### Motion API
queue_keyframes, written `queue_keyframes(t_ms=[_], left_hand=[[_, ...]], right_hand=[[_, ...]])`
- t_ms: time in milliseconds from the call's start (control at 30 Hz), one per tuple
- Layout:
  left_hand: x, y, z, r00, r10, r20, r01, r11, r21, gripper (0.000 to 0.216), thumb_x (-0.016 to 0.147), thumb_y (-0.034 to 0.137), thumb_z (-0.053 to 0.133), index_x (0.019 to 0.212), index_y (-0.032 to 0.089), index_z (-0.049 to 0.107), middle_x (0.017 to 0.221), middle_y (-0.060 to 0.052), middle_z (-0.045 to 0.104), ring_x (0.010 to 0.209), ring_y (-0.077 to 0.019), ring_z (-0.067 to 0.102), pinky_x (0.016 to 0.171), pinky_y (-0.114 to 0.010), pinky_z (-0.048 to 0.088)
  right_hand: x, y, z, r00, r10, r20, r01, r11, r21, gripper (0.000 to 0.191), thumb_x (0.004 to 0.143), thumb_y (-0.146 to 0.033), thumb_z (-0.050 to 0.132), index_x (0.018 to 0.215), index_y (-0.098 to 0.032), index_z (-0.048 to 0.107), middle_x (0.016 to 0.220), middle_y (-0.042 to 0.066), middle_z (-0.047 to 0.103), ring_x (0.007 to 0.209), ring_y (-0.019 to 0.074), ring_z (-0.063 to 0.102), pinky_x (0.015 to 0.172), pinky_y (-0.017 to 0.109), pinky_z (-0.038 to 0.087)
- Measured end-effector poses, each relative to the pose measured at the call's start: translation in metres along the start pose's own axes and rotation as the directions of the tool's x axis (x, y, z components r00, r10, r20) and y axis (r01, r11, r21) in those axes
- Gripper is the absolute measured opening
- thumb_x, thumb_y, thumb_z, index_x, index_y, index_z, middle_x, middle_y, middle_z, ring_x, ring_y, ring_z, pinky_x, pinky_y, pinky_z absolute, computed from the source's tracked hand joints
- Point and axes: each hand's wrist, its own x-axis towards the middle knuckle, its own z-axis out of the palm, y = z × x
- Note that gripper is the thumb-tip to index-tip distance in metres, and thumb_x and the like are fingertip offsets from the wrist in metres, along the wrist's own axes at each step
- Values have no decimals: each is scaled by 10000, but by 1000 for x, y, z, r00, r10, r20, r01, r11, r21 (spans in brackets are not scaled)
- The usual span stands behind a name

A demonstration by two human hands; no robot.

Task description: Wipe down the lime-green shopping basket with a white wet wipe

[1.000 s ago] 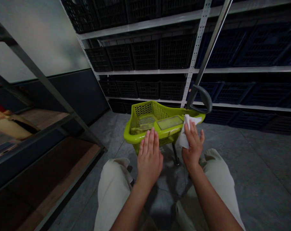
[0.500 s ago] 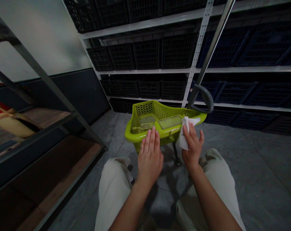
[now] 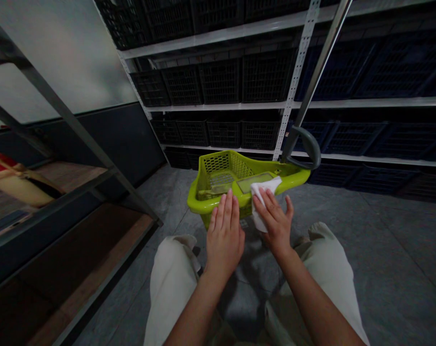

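While the right hand (image 3: 276, 222) holds a white cloth (image 3: 257, 204) under its fingers, thumb apart, against the green basket (image 3: 293, 180), the left hand (image 3: 224, 233) lies flat at its near edge, gripping nothing. Ahead shows the slotted bottom; grey floor (image 3: 365, 230) stretches rightward; beyond stand black crates (image 3: 223, 134), contents unclear.

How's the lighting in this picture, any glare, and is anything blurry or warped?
Head view: dim, with the black crates sunk in shadow; head view: highlights on the green basket and metal pole; head view: right hand and white cloth fairly clear; head view: edges look stretched, probably by a wide lens.
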Motion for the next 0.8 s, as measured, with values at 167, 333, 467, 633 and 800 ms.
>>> queue_keyframes(t_ms=[167, 333, 467, 633, 800], left_hand=[[-1, -2, 1, 1000, -3, -17, 3, 1000, -15, 780, 874, 180, 492, 1556, 51, 137, 1628, -150, 226, 1520, -276, 188, 1212, -445, 253], [-1, 0, 2, 1000, -9, -20, 9, 1000, -19, 783, 878, 180, 479, 1561, 61, 117, 1627, -159, 225, 1520, -275, 187, 1206, -452, 268], [0, 2, 2, 1000, -8, -20, 8, 1000, -2, 759, 882, 181, 466, 1557, 58, 141, 1625, -164, 229, 1521, -272, 183, 1202, -451, 276], [1, 0, -1, 1000, -5, -16, 5, 1000, -13, 770, 880, 175, 466, 1561, 69, 123, 1625, -147, 241, 1517, -269, 199, 1208, -441, 265], [0, -1, 0, 1000, -15, -18, 15, 1000, -19, 757, 869, 172, 484, 1549, 50, 175, 1624, -157, 235, 1517, -276, 199, 1210, -439, 263]], right_hand=[[0, 26, 2, 951, 277, -136, -279, 960, 2, 503, 985, -221, 394, 1479, -313, 399, 1504, 91, 478, 1405, 230, 442, 1191, 512, 212], [6, -4, 6, 992, 111, -61, -110, 994, 19, 514, 992, -223, 370, 1503, -276, 358, 1475, 92, 515, 1435, 193, 395, 1216, 479, 172], [7, -23, 5, 996, -85, 13, 84, 995, 50, 503, 991, -195, 377, 1490, -261, 376, 1423, 71, 573, 1428, 153, 401, 1234, 442, 126], [1, 12, 1, 999, -12, -31, 12, 1000, -15, 520, 972, -184, 406, 1481, -289, 394, 1448, 74, 548, 1405, 182, 439, 1225, 470, 144], [-3, 37, 1, 965, 212, -156, -221, 975, -39, 508, 971, -201, 406, 1469, -301, 419, 1494, 100, 490, 1398, 230, 452, 1190, 507, 233]])
